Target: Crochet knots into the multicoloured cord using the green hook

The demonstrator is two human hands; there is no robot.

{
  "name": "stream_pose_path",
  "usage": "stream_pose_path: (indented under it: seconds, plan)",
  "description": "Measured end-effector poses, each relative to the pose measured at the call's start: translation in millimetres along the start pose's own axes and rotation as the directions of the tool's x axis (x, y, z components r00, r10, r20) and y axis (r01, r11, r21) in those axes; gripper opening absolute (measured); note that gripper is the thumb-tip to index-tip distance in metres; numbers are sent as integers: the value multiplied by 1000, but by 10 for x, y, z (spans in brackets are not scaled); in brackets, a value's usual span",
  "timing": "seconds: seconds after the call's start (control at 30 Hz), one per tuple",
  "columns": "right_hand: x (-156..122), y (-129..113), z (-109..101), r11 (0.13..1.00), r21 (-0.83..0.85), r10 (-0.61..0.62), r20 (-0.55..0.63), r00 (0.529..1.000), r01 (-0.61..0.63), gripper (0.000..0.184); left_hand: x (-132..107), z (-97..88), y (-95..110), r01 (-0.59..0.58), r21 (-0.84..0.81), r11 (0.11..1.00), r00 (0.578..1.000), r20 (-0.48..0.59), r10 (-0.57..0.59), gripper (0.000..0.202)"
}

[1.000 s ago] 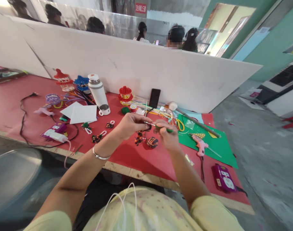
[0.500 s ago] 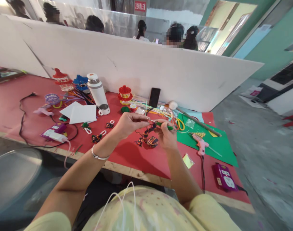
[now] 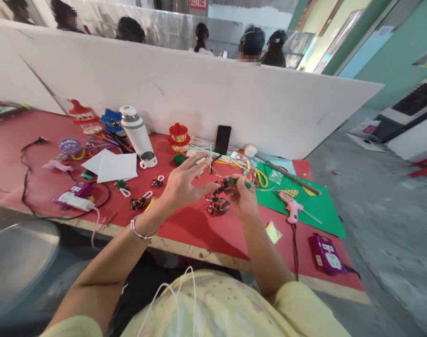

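My right hand (image 3: 246,196) pinches a green-handled tool (image 3: 247,185), which looks like a crochet hook; its tip is too small to make out. Dark multicoloured knitted yarn work (image 3: 222,186) hangs just left of those fingers. Under it, a ball of the same yarn (image 3: 218,206) rests on the red tabletop. My left hand (image 3: 183,185) is open, fingers spread and raised, the thumb stretched toward the yarn work; whether it touches cannot be told. A thin strand runs between its fingertips and the tool.
Small yarn pieces with white bead loops (image 3: 139,202) lie left of my hands. A white thermos (image 3: 138,138), a phone (image 3: 223,139) and a red-yellow craft lantern (image 3: 179,136) stand behind. Rightward are yellow-handled scissors (image 3: 261,179), a pink glue gun (image 3: 293,208) and a purple power strip (image 3: 326,254).
My left hand has lifted away from the tool and spread its fingers, where before they were pinched near its tip. The right hand keeps its grip. The view has shifted slightly.
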State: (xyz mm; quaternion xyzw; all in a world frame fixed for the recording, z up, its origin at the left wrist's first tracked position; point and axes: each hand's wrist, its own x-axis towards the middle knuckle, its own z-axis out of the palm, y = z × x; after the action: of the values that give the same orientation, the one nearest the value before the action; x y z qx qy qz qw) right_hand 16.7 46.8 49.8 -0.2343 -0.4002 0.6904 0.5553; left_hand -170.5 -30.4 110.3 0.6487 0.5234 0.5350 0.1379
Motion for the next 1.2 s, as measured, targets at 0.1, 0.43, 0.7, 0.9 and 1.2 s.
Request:
stream_pose_path:
  seconds: [0.1, 0.43, 0.7, 0.9, 1.2]
  plan:
    - [-15, 18, 24, 999, 29, 18, -15, 1000, -17, 38, -48, 161, 3, 142, -218, 966, 990, 36, -137, 78]
    - [-35, 3, -21, 1000, -25, -4, 9, 1000, 5, 38, -18, 196, 20, 447, -534, 718, 892, 207, -401, 75]
    - [33, -125, -108, 990, -115, 106, 173, 979, -87, 39, 1, 69, -72, 481, -472, 739, 876, 300, -378, 68]
    - [128, -299, -210, 957, -290, 84, 302, 949, 7, 34, 40, 54, -36, 441, -419, 793, 894, 281, -349, 61]
    - [90, -425, -256, 907, -373, -49, 364, 930, 194, 25, 58, 28, -54, 377, -344, 860, 926, 163, -340, 65]
